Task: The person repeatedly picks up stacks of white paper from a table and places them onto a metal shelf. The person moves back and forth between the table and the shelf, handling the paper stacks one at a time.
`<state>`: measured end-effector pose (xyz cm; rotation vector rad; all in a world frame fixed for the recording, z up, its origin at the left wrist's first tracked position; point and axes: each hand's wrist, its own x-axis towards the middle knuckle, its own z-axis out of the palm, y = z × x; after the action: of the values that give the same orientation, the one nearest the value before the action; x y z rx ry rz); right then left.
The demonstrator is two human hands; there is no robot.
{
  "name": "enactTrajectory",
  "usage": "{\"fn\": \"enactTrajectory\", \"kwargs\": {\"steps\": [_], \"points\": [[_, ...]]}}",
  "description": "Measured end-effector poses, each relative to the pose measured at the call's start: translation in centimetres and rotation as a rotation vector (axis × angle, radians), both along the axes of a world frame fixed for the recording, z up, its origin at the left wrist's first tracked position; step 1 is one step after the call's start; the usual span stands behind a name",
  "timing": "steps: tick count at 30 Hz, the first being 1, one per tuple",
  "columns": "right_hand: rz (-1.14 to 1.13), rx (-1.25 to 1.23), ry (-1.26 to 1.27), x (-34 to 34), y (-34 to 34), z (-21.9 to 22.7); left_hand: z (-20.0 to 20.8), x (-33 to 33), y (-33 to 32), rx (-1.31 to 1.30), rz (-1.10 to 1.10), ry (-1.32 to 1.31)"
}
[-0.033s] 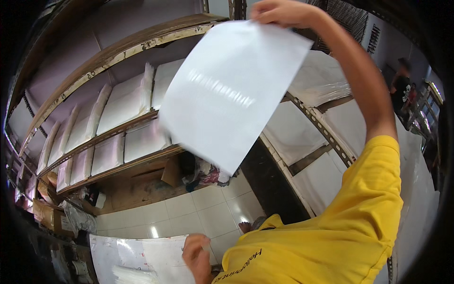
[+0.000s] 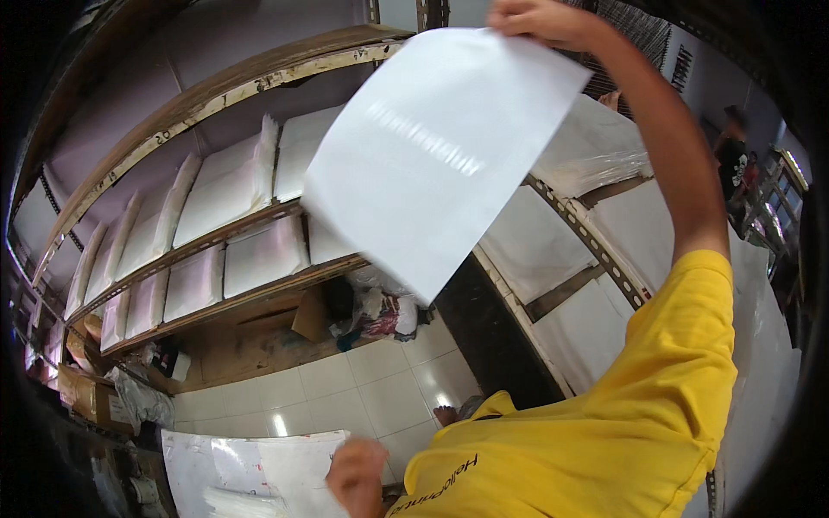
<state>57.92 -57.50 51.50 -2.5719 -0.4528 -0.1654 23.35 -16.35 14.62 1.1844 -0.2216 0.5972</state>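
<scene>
My right hand (image 2: 540, 19), raised at the top, pinches the upper edge of a white sheet (image 2: 414, 198). The sheet hangs down at a slant, bowed along its left side, with a line of pale lettering across its middle. Low in the view, my left hand (image 2: 356, 475) is blurred; its fingers look curled in, and nothing shows in them. It is apart from the sheet, beside a white-topped table (image 2: 302, 453). A stack of clear plastic sleeves or film (image 2: 246, 502) lies on that table.
On the left, a wooden shelf rack (image 2: 233, 302) holds several stacks of white sheets (image 2: 224, 177). Wrapped white stacks (image 2: 553, 242) fill a metal-framed rack on the right. Cardboard boxes (image 2: 91, 397) and bagged cloth (image 2: 384, 315) lie low down. Another person (image 2: 732, 160) stands far right.
My right hand has moved right and slightly up, carrying the sheet along. My left hand has shifted slightly left and down.
</scene>
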Motion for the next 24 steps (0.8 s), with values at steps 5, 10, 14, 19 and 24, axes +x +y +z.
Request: {"fn": "enactTrajectory", "kwargs": {"steps": [5, 10, 14, 19, 24], "points": [[-0.438, 0.132, -0.268, -6.1, -18.3, -0.9, 3.7, 2.7, -0.5, -0.139, -0.225, -0.205], [-0.944, 0.455, -0.182, -9.2, -29.5, -4.7, 4.0, 4.5, -0.4, -0.081, -0.232, -0.188], [-1.129, 0.443, -0.168, -9.2, -34.9, -8.9, 4.1, 5.5, -0.6, -0.068, -0.235, -0.166], [-1.343, 0.249, -0.286, -8.6, -36.4, -12.8, 4.7, 6.4, -1.3, -0.039, -0.239, -0.141], [-1.258, -0.081, -0.079, -9.5, -46.1, -13.6, 4.7, 6.9, -1.3, -0.04, -0.281, -0.143]]}}
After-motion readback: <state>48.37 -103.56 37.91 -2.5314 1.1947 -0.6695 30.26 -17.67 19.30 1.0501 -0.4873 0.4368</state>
